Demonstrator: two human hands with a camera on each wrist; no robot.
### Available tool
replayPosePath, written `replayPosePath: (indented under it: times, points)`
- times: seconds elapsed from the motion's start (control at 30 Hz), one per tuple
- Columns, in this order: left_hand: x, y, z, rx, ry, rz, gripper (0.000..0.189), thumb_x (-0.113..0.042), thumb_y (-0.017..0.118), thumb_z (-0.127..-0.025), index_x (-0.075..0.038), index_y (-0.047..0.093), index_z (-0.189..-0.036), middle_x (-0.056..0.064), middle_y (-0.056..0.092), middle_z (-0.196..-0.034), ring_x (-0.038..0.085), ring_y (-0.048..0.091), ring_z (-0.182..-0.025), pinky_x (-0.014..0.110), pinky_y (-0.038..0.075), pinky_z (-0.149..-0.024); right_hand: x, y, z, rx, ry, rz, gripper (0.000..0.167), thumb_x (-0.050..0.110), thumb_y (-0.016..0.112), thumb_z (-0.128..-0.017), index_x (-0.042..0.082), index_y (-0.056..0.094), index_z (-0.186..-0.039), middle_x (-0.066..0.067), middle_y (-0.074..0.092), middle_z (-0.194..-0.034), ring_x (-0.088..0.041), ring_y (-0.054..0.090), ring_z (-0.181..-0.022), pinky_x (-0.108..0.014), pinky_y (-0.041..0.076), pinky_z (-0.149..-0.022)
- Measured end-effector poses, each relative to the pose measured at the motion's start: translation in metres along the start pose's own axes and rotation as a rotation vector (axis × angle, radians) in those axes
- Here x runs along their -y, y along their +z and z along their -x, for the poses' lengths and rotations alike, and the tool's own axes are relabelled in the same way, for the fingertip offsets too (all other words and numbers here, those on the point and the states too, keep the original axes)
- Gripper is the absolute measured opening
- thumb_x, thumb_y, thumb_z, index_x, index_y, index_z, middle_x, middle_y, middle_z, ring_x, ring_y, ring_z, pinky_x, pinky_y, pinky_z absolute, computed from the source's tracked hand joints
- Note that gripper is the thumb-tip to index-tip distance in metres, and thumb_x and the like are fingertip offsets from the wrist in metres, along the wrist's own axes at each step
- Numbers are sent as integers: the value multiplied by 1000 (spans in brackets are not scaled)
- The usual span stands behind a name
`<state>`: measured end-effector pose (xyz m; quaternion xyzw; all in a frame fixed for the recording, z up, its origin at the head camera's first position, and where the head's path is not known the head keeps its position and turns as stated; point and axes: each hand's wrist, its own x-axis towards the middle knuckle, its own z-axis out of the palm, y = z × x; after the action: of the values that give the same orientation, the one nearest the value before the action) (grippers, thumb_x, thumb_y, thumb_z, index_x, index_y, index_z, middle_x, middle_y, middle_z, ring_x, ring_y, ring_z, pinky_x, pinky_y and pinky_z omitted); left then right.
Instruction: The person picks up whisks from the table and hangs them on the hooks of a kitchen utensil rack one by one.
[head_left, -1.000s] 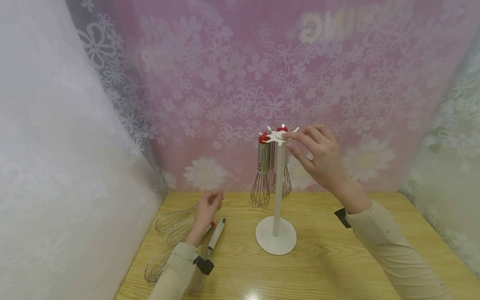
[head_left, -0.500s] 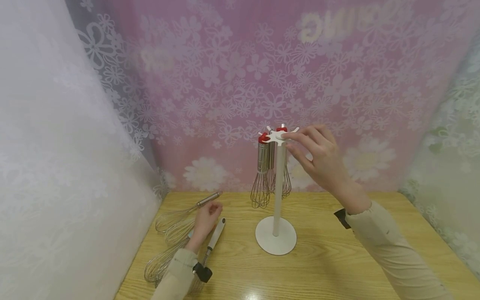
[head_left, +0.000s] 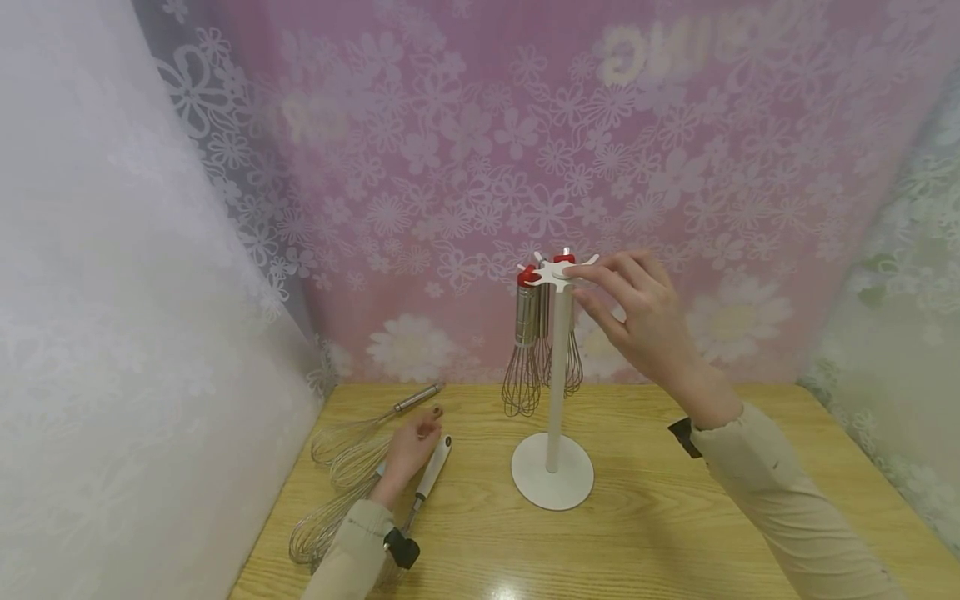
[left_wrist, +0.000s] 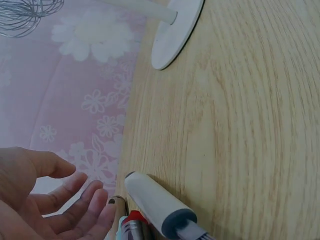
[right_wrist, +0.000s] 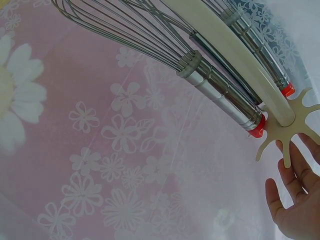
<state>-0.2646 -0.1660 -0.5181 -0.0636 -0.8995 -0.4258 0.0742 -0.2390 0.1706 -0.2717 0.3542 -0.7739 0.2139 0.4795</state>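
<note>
In the head view, my right hand (head_left: pixel 641 312) holds the top of a white whisk stand (head_left: pixel 557 375) between index finger and thumb. The right wrist view shows its fingertips against the hooked disc (right_wrist: pixel 285 131). Several steel whisks (head_left: pixel 527 315) with red ends hang from the hooks. My left hand (head_left: pixel 408 450) is low over the whisks lying at left, fingers loosely bent and holding nothing. Nearest to it are a white-handled whisk (left_wrist: pixel 157 202), a red-ended steel handle (left_wrist: pixel 136 227) and a tan handle end (left_wrist: pixel 118 201). My left hand hides some handles from above.
Wire heads of several whisks (head_left: pixel 322 529) lie along the left of the wooden table (head_left: pixel 660 517). A steel-handled whisk (head_left: pixel 415 399) lies farthest back. The stand's round base (head_left: pixel 528 483) stands mid-table. Flowered cloth (head_left: pixel 465 167) closes off the back and sides.
My left hand has come down and toward me over the whisks, uncovering the steel handle at the back and the tan handle end. My right hand has stayed on the stand's top.
</note>
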Motion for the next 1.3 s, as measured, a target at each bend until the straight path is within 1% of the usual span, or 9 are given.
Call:
replayPosePath:
  times: [0.1,0.17,0.27,0.4,0.6,0.67,0.87,1.2,1.3]
  points:
    - [3,0,0,19,15,-29,33,-9,65,-97,6,64,-127,19,73,-109,38,69,-101,50,59,-84,0,0,0,2,-3,2,48,49,47,-106,11,74,-118,-13,65,-94,-36,53,-97,-48,43,-82]
    - [6,0,0,38,23,-53,40,-8,66,-96,5,60,-134,17,73,-108,36,69,-99,50,59,-83,0,-1,0,6,-1,5,49,49,47,-106,10,74,-118,-14,65,-95,-36,53,-98,-49,43,-83]
    - [8,1,-1,69,7,-89,34,-9,68,-96,3,66,-127,15,73,-104,32,69,-95,46,59,-78,0,-1,0,4,0,9,49,49,47,-106,10,74,-117,-14,65,-94,-36,53,-98,-49,44,-83]
    - [11,0,0,116,-25,-132,19,-13,70,-95,1,73,-108,12,74,-98,29,70,-90,42,59,-74,0,-1,0,9,0,16,49,49,47,-106,10,74,-118,-14,65,-95,-36,53,-98,-50,44,-83]
    - [8,-3,4,169,-20,-165,20,-12,73,-93,1,72,-108,14,75,-99,30,71,-91,43,59,-78,0,-1,0,8,0,12,49,49,47,-106,10,74,-118,-14,65,-94,-36,53,-97,-49,44,-83]
    - [6,-3,5,177,-3,-180,21,-9,74,-90,2,71,-108,15,75,-99,30,71,-90,42,59,-76,0,-1,0,6,2,9,49,49,47,-106,10,74,-118,-14,65,-94,-36,53,-97,-48,44,-83]
    - [5,-2,4,184,14,-210,22,-3,79,-85,3,71,-104,14,74,-96,27,70,-86,37,58,-73,0,0,0,3,3,1,48,48,48,-106,10,74,-117,-15,65,-94,-36,53,-97,-47,43,-82]
    - [7,0,0,225,-40,-219,25,-7,81,-85,3,72,-107,12,73,-96,25,69,-86,37,59,-74,-1,0,1,12,3,0,50,50,46,-106,10,74,-119,-14,65,-95,-36,54,-98,-47,44,-81]
    - [7,0,-1,235,-43,-227,26,-9,81,-85,3,72,-107,12,74,-96,24,69,-85,37,59,-74,-1,0,1,10,1,-3,50,50,46,-106,10,74,-119,-14,65,-95,-36,54,-98,-48,44,-82]
